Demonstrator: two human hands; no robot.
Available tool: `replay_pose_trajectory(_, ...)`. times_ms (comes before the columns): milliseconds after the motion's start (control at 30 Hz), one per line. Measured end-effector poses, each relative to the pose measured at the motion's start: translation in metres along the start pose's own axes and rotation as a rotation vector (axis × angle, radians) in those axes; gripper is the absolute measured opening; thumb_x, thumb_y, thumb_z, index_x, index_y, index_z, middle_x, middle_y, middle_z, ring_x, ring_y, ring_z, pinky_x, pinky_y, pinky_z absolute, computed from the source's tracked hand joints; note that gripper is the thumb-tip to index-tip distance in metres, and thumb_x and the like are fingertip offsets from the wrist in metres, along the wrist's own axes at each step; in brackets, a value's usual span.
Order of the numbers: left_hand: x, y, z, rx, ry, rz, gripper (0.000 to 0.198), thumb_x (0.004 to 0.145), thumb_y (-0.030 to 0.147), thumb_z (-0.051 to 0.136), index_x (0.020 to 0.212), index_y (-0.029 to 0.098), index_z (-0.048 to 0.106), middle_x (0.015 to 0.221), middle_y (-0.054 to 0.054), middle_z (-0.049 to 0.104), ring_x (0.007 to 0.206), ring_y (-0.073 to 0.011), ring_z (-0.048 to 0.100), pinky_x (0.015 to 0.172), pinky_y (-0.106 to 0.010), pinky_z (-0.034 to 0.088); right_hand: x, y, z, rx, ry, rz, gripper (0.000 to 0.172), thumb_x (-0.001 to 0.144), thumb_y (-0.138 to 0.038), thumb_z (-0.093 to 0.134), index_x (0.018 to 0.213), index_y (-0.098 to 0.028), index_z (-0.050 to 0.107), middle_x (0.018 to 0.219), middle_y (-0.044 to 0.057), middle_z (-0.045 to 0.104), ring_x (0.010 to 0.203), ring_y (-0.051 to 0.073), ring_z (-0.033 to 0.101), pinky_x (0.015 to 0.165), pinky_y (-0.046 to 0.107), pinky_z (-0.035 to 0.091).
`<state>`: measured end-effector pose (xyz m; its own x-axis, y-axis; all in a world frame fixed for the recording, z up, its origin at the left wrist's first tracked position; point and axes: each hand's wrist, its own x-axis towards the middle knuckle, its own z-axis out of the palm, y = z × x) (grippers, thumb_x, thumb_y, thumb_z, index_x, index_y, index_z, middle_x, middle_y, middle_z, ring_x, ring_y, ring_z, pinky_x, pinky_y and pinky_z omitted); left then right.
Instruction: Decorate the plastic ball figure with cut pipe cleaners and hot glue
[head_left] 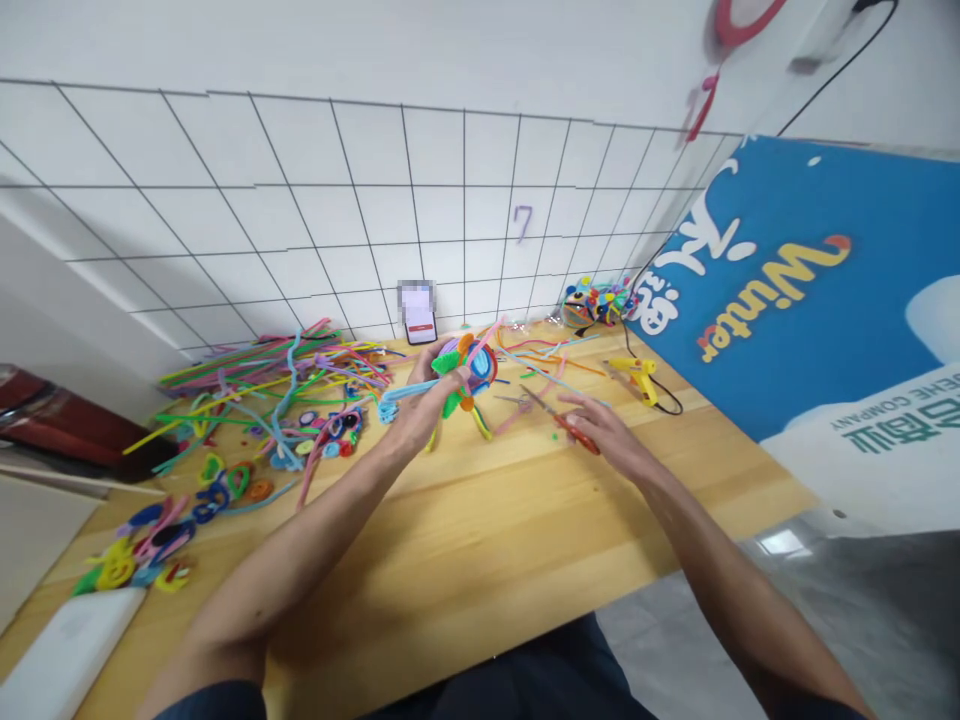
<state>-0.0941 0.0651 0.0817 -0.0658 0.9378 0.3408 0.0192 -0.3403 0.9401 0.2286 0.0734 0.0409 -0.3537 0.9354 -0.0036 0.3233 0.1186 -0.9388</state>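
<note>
My left hand (441,388) is closed around a colourful pipe-cleaner figure (480,365), raised a little above the wooden table. The figure has green leaf-like pieces, orange rounds, a blue coiled centre and a pink stem sticking up. A bundle of light blue pipe cleaners (401,398) hangs by the same hand. To the right, my right hand (607,432) has its thumb and fingers at the orange handles of a pair of scissors (556,414), whose blades point away to the left. The fingers partly cover the handles.
Loose pipe cleaners (247,372) lie in a heap at the back left, with finished coiled pieces (142,550) nearer. A phone (419,312) leans on the tiled wall. A yellow glue gun (636,378) with a cord lies right; a white box (71,650) sits front left.
</note>
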Motion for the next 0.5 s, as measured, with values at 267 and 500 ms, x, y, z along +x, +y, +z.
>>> replay_pose_trajectory(267,0.019,0.0,0.001,-0.146,0.102,0.012,0.051,0.087,0.047,0.076,0.132,0.029,0.06,0.118,-0.003,0.076,0.115,-0.024,0.07,0.104,-0.041,0.056,0.001,-0.013,0.058,0.374,-0.241,0.087,0.062,0.078,-0.052,0.088,0.13,-0.023,0.07,0.094,0.002,0.072,0.081,0.015,0.068,0.071,0.027,0.053)
replay_pose_trajectory(500,0.028,-0.006,-0.011,-0.266,0.177,0.048,0.06,0.078,0.045,0.086,0.13,0.028,0.062,0.111,-0.003,0.076,0.103,-0.0244,0.074,0.094,-0.04,0.061,0.011,0.017,0.076,0.406,-0.068,0.198,0.055,0.071,-0.052,0.089,0.11,-0.023,0.064,0.065,-0.012,0.047,0.05,0.007,0.042,0.058,0.024,0.047)
